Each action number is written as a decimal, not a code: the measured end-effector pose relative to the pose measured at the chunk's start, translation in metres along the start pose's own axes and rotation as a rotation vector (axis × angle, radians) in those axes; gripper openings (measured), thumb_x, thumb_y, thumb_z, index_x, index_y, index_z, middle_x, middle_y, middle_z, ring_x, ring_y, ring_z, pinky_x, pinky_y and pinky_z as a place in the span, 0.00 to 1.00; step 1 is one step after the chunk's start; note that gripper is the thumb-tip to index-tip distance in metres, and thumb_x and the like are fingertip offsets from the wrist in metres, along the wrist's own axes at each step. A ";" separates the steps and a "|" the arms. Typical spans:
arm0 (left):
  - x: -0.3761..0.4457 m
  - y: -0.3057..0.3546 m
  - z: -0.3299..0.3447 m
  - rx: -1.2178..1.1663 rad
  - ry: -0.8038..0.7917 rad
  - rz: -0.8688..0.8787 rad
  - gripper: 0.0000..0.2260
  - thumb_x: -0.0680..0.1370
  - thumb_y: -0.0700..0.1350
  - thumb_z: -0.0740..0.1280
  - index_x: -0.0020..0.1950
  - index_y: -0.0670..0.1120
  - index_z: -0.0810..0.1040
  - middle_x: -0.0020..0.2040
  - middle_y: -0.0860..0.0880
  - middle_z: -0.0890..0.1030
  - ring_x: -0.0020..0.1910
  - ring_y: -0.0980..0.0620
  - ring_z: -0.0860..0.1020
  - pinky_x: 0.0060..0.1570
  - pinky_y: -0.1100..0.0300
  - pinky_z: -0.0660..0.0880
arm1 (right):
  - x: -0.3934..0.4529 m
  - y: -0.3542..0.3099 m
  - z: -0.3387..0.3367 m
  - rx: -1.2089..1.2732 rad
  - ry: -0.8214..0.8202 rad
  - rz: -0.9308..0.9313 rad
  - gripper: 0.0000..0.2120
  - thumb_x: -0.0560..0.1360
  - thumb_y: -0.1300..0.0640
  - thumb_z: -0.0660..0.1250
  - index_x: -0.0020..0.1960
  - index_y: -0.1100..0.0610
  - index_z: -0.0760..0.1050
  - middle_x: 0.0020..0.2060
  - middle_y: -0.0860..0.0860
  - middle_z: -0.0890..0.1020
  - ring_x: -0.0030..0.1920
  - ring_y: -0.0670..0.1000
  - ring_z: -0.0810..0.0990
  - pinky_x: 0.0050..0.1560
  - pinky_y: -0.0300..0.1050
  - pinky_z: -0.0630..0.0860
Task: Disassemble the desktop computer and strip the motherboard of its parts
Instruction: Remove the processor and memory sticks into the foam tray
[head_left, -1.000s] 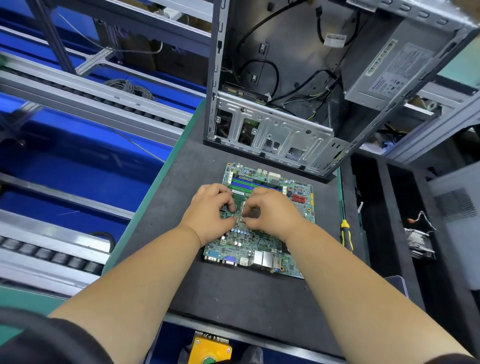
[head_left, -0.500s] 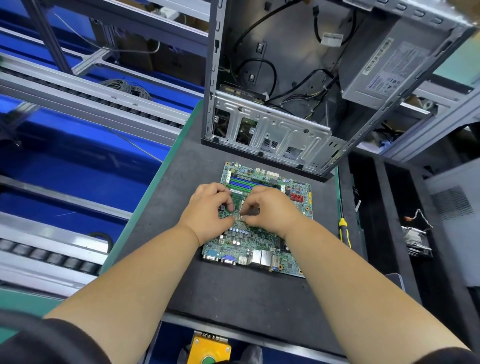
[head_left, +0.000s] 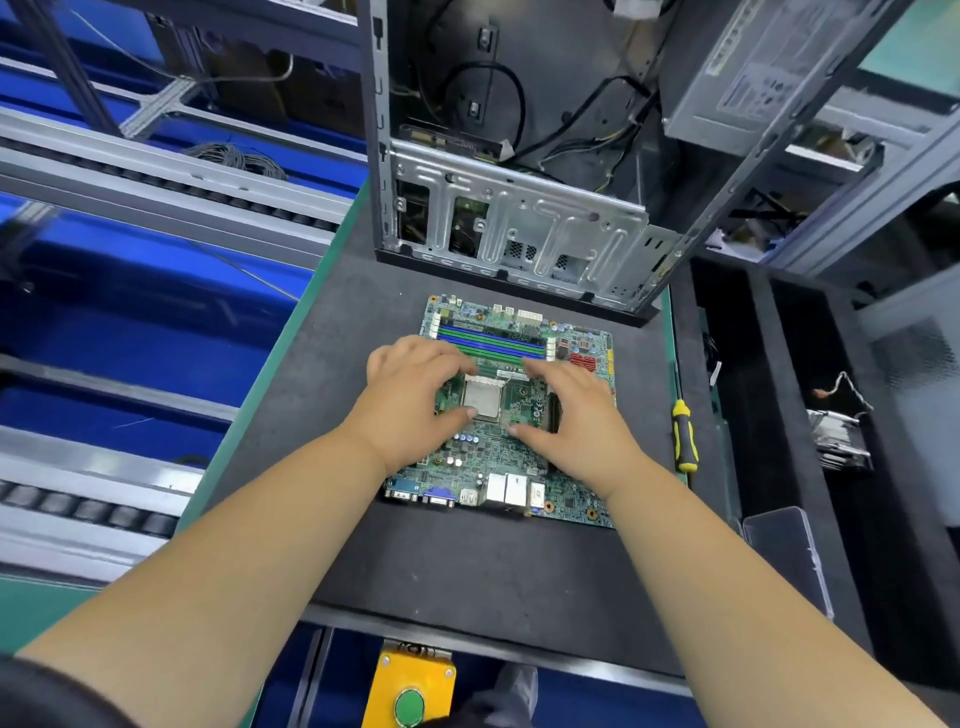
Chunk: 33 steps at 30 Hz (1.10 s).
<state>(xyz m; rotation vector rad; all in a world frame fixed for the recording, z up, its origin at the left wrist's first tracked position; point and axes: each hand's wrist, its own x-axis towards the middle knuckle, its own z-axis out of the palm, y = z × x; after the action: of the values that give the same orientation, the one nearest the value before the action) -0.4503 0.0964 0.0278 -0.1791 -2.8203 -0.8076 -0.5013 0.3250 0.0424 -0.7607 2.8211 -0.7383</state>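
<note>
A green motherboard (head_left: 519, 467) lies flat on the dark mat, with blue and green memory slots (head_left: 493, 343) along its far edge. The square silver processor (head_left: 483, 397) shows in its socket near the board's middle. My left hand (head_left: 410, 400) pinches the processor, thumb at its near edge and fingers at its far edge. My right hand (head_left: 576, 421) arches over the board just right of the socket, its fingertips and thumb touching the board. Whatever lies under the right palm is hidden. The open computer case (head_left: 519, 228) stands behind the board.
A yellow and black screwdriver (head_left: 684, 434) lies on the mat right of the board. A dark bin (head_left: 779, 415) on the right holds a heatsink (head_left: 839, 434). Roller conveyors (head_left: 156, 171) and blue trays fill the left. A yellow box with a green button (head_left: 410, 691) hangs below the table's front edge.
My hands, bunched together over the socket before, have spread apart. The processor is now uncovered between them.
</note>
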 end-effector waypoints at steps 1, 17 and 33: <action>0.002 0.004 0.000 0.026 -0.016 0.011 0.19 0.71 0.57 0.71 0.61 0.59 0.75 0.60 0.60 0.73 0.66 0.54 0.64 0.63 0.54 0.54 | -0.002 0.001 0.002 -0.010 0.012 -0.003 0.34 0.70 0.42 0.73 0.72 0.47 0.67 0.66 0.46 0.73 0.69 0.50 0.66 0.71 0.50 0.60; 0.025 0.023 0.001 0.153 -0.235 0.068 0.21 0.72 0.53 0.73 0.64 0.51 0.78 0.55 0.53 0.78 0.57 0.50 0.75 0.62 0.52 0.68 | 0.020 -0.001 0.009 -0.068 0.025 -0.053 0.23 0.66 0.37 0.74 0.57 0.43 0.75 0.53 0.38 0.75 0.59 0.46 0.70 0.58 0.48 0.58; 0.022 0.027 0.003 0.230 -0.210 0.116 0.15 0.74 0.50 0.70 0.60 0.50 0.81 0.50 0.52 0.81 0.50 0.46 0.78 0.57 0.50 0.70 | 0.025 0.003 0.012 0.013 0.052 -0.055 0.20 0.63 0.38 0.74 0.53 0.41 0.77 0.46 0.36 0.76 0.53 0.42 0.70 0.58 0.51 0.60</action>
<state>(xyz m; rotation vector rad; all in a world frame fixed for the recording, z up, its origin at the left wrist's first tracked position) -0.4678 0.1217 0.0442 -0.4078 -3.0348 -0.4592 -0.5217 0.3095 0.0308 -0.8327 2.8487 -0.7946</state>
